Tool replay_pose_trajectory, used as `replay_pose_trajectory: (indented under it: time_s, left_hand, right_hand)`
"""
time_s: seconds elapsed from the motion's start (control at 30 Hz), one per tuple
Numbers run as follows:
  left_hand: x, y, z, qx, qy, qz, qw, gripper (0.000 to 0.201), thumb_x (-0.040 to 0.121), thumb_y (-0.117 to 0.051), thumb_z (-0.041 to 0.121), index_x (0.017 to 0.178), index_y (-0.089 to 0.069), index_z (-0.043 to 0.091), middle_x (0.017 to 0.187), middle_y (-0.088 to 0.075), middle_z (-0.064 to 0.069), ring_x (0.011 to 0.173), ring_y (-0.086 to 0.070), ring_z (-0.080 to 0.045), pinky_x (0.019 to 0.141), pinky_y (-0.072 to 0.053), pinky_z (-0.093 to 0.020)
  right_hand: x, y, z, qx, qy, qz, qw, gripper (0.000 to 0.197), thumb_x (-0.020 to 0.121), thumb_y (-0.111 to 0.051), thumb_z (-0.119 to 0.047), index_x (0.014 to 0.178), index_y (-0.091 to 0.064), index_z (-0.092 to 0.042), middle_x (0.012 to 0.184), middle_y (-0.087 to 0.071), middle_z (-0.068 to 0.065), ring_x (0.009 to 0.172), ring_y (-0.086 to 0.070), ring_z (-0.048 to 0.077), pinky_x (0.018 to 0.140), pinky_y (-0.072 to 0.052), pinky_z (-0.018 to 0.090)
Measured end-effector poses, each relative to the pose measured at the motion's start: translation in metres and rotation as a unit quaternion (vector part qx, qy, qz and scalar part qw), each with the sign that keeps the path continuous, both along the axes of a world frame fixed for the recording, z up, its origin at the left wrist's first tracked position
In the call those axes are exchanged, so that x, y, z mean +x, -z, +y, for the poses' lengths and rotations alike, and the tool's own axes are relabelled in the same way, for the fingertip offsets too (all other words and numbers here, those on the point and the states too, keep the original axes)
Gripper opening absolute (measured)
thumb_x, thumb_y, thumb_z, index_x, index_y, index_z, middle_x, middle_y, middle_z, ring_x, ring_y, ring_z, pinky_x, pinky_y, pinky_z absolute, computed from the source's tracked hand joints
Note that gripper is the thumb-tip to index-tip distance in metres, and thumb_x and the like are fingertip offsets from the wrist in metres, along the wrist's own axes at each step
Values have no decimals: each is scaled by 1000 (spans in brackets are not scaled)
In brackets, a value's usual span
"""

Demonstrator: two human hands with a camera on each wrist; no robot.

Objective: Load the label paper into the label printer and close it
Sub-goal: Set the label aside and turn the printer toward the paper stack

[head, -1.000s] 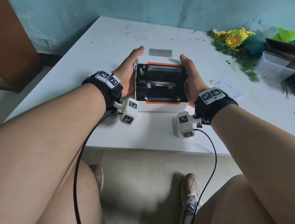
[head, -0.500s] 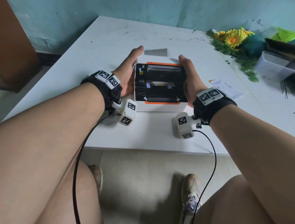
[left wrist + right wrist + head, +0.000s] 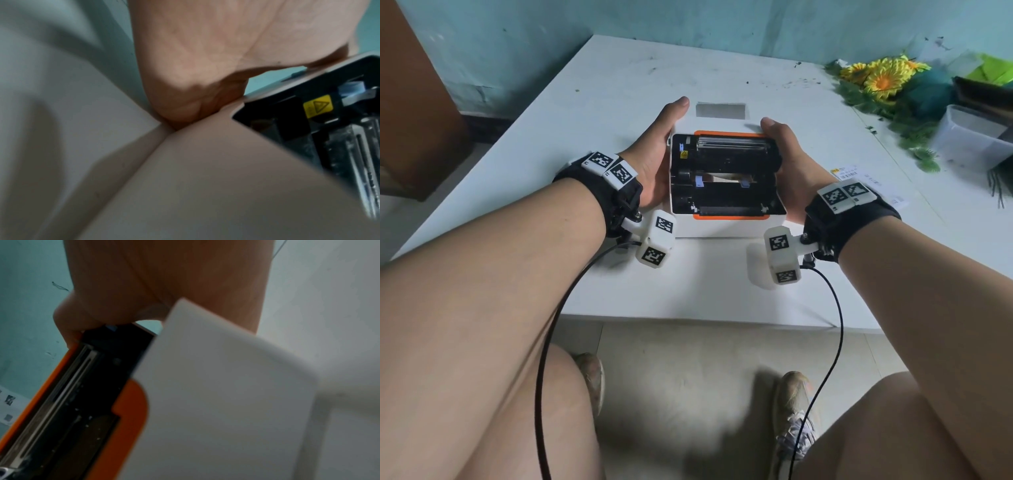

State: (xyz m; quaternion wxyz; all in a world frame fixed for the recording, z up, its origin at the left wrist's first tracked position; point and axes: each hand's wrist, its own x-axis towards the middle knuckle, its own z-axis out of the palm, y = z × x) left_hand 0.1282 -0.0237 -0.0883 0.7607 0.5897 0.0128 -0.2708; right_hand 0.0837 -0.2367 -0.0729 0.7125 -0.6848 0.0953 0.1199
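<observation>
A white label printer with orange trim stands on the white table, its lid swung up so the black inside shows. Two blue paper guides sit in the bay with a tan strip between them. My left hand holds the lid's left side, thumb along its edge. Opposite it, my right hand holds the right side. The fingers of both are hidden behind the printer. A printed label sheet lies on the table just right of my right hand. The left wrist view shows my palm against the casing.
Artificial sunflowers and a clear plastic box crowd the table's far right. A brown cabinet stands to the left. The table's near edge runs just behind my wrists, with my legs and shoes below.
Both hands stay on the printer's sides. The lid's orange edge has shifted slightly away from me; the printer itself has barely moved.
</observation>
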Motion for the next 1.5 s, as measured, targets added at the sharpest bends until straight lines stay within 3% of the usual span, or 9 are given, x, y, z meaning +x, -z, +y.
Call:
replay_pose_trajectory:
  time_s: [0.17, 0.33, 0.43, 0.57, 0.7, 0.87, 0.97, 1.17, 1.5]
  left_hand:
    - [-5, -6, 0, 27, -14, 15, 999, 83, 94, -51, 82, 144, -71, 18, 128, -80, -13, 114, -79, -33, 108, -57, -53]
    - [-14, -15, 2, 47, -46, 26, 998, 70, 95, -58, 76, 127, -76, 16, 110, -84, -12, 88, -82, -29, 77, -68, -43]
    - [-21, -19, 4, 53, -69, 49, 995, 78, 87, -71, 77, 140, -72, 19, 116, -83, -12, 93, -83, -32, 81, -67, -46]
    - [-34, -26, -3, 51, -64, 40, 996, 58, 93, -71, 67, 126, -76, 19, 112, -84, -13, 86, -84, -32, 69, -68, -45]
    - [-38, -27, -8, 60, -70, 43, 995, 46, 97, -68, 62, 104, -73, 17, 77, -82, -9, 60, -80, -26, 53, -65, -39]
    - [-37, -25, -7, 76, -67, 35, 994, 48, 98, -62, 65, 100, -73, 18, 75, -81, -5, 62, -80, -24, 59, -66, -36]
    - [-35, -23, -7, 83, -66, 33, 994, 51, 96, -62, 69, 114, -72, 22, 92, -83, -6, 73, -82, -27, 76, -66, -40]
    - [-36, -26, -6, 76, -72, 30, 994, 48, 98, -64, 65, 108, -70, 19, 71, -80, -6, 57, -79, -25, 53, -65, -39]
    - [-34, -22, -7, 69, -61, 24, 995, 49, 97, -62, 65, 114, -70, 20, 87, -83, -7, 69, -82, -28, 61, -67, -43]
  right_hand:
    - [-2, -2, 1, 2, 3, 16, 1000, 43, 99, -52, -63, 98, -70, -24, 132, -74, 14, 123, -70, 34, 90, -62, 40]
    - [-3, -2, 0, 13, 1, 20, 1000, 51, 95, -58, -66, 112, -71, -20, 137, -72, 17, 128, -68, 36, 108, -56, 52]
    - [-7, -4, -1, 14, 17, 24, 999, 48, 95, -60, -64, 108, -70, -19, 128, -77, 14, 119, -75, 34, 106, -57, 51]
    - [-17, -7, 3, 1, 15, 25, 1000, 46, 98, -54, -65, 102, -70, -22, 113, -82, 13, 107, -79, 31, 98, -61, 45]
    - [-22, -9, 7, -26, 21, 19, 999, 48, 97, -52, -68, 94, -71, -24, 116, -81, 15, 109, -79, 33, 102, -59, 49]
    - [-17, -5, 6, -45, 28, 15, 999, 52, 92, -54, -72, 97, -75, -25, 116, -82, 14, 113, -77, 36, 106, -57, 52]
    - [-12, -1, 4, -47, 31, 11, 998, 54, 88, -56, -74, 95, -76, -25, 105, -83, 12, 112, -77, 37, 108, -56, 53]
    - [-11, -1, 4, -43, 24, 12, 999, 54, 90, -54, -74, 100, -74, -25, 120, -81, 14, 113, -77, 35, 107, -56, 55]
    - [-16, -1, 6, -53, 37, 7, 998, 55, 92, -50, -75, 89, -76, -27, 105, -84, 9, 106, -80, 34, 106, -57, 52]
